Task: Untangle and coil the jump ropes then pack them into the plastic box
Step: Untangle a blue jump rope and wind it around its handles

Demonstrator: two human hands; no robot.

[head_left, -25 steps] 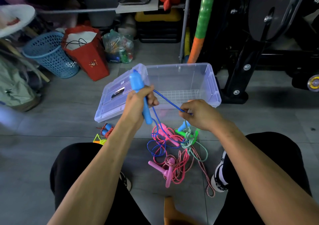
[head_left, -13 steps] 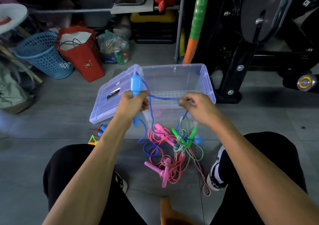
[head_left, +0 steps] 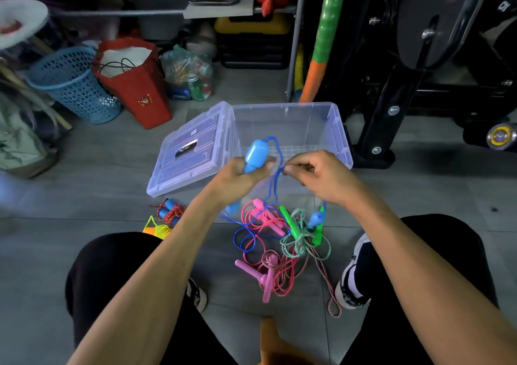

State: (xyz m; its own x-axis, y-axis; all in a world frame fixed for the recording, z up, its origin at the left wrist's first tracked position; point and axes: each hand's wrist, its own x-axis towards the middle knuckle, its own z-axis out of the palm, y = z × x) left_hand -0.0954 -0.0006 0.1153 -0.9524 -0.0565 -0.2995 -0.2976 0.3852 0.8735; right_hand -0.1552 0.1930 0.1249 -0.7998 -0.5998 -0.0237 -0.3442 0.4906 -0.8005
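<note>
My left hand [head_left: 240, 177] grips the blue handle [head_left: 256, 155] of a jump rope in front of the clear plastic box [head_left: 340, 138]. My right hand [head_left: 316, 177] pinches its blue cord [head_left: 275, 185] close beside the left hand. The cord runs down to a tangle on the floor. There lie pink handles [head_left: 265, 278], a pink rope [head_left: 282, 278], green handles [head_left: 289, 220], a teal rope [head_left: 296, 245] and the second blue handle [head_left: 314, 219]. The box lid [head_left: 190, 155] leans against the box's left side.
A coiled red rope with blue handles [head_left: 169, 211] and a yellow-orange rope [head_left: 156, 227] lie left of my knee. Behind stand a blue basket [head_left: 72, 85], a red bag [head_left: 134, 82], a bag of cans [head_left: 190, 76] and black exercise equipment [head_left: 419, 57]. My shoes flank the tangle.
My right hand has moved left along the blue cord until it is next to my left hand. The second blue handle has shifted on the floor, and the blue cord hangs in looser loops.
</note>
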